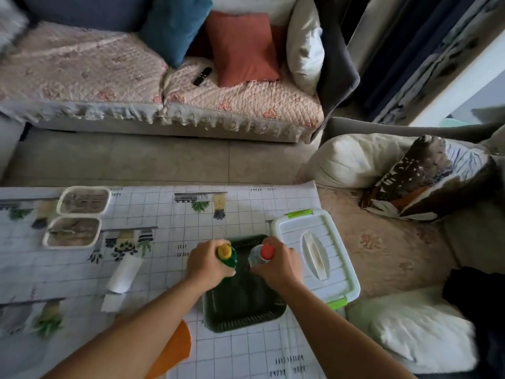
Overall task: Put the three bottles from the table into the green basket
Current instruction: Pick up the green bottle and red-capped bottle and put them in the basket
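A dark green basket (246, 315) stands on the table in front of me. My left hand (207, 265) grips a green bottle with a yellow cap (226, 253) upright over the basket's left side. My right hand (278, 265) grips a clear bottle with a red cap (263, 254) upright over the basket's right side. Both bottles' lower parts are hidden by my hands. A white bottle (124, 273) lies on its side on the tablecloth, left of the basket.
A white lidded box with green clips (336, 258) sits right of the basket. Two white trays (82, 199) (71, 232) stand at the table's far left. An orange thing (175, 348) lies near the front edge. Sofas and cushions surround the table.
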`<move>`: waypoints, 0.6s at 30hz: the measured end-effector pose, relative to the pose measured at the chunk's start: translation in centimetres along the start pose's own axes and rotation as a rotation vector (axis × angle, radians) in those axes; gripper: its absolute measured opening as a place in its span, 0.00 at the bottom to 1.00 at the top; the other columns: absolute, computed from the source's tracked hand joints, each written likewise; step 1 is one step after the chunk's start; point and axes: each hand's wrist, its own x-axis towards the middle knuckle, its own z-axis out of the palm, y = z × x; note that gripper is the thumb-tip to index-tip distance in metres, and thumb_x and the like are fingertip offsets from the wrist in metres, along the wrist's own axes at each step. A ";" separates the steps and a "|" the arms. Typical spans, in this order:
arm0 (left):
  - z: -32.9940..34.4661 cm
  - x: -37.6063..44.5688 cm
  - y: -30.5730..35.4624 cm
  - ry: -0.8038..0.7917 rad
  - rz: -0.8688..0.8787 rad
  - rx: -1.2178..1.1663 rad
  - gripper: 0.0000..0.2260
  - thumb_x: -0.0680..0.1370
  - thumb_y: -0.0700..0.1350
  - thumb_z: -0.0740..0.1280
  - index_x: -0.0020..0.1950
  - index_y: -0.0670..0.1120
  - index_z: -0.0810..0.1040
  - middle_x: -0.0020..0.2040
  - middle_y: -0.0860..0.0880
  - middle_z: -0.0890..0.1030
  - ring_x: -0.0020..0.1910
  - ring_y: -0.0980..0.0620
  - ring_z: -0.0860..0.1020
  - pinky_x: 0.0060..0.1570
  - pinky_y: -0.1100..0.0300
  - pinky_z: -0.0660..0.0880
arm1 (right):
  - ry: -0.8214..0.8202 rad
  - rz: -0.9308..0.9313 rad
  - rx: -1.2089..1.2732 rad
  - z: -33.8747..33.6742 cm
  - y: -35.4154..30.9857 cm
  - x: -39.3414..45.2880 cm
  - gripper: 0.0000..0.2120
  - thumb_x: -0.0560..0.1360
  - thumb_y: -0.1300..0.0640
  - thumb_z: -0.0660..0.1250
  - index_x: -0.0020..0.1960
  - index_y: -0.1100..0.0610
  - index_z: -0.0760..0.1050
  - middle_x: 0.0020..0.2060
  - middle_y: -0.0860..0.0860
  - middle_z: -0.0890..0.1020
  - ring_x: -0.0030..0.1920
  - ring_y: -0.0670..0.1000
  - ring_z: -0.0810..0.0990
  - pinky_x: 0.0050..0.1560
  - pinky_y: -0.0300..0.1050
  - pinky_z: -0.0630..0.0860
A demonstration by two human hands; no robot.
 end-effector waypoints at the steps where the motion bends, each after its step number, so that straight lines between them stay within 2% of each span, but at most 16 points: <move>1: 0.5 0.4 -0.2 0.003 -0.003 -0.001 0.28 0.61 0.41 0.81 0.59 0.50 0.78 0.55 0.49 0.81 0.55 0.49 0.77 0.55 0.55 0.73 | -0.008 0.001 0.000 0.4 0.4 0.7 0.13 0.69 0.51 0.75 0.50 0.45 0.74 0.38 0.43 0.78 0.38 0.43 0.76 0.36 0.38 0.70; 8: 3.4 1.7 -1.7 0.045 -0.070 -0.037 0.30 0.60 0.42 0.81 0.60 0.51 0.78 0.56 0.50 0.80 0.56 0.49 0.77 0.56 0.53 0.74 | -0.076 0.015 0.004 2.7 2.0 3.4 0.21 0.68 0.54 0.77 0.57 0.44 0.74 0.44 0.47 0.81 0.43 0.48 0.78 0.40 0.40 0.73; 14: 4.6 2.6 -2.5 0.042 -0.054 -0.033 0.30 0.62 0.40 0.80 0.62 0.49 0.76 0.59 0.50 0.80 0.59 0.49 0.76 0.57 0.57 0.71 | -0.113 0.006 0.004 4.0 2.7 3.9 0.21 0.69 0.56 0.76 0.59 0.46 0.73 0.46 0.48 0.82 0.44 0.48 0.78 0.42 0.41 0.75; 18: 5.0 3.0 -3.3 0.013 -0.077 -0.023 0.30 0.63 0.40 0.80 0.63 0.50 0.76 0.60 0.49 0.80 0.61 0.48 0.76 0.58 0.56 0.71 | -0.128 0.002 -0.007 4.2 2.9 3.9 0.22 0.70 0.59 0.75 0.61 0.49 0.73 0.48 0.49 0.82 0.44 0.48 0.76 0.44 0.41 0.74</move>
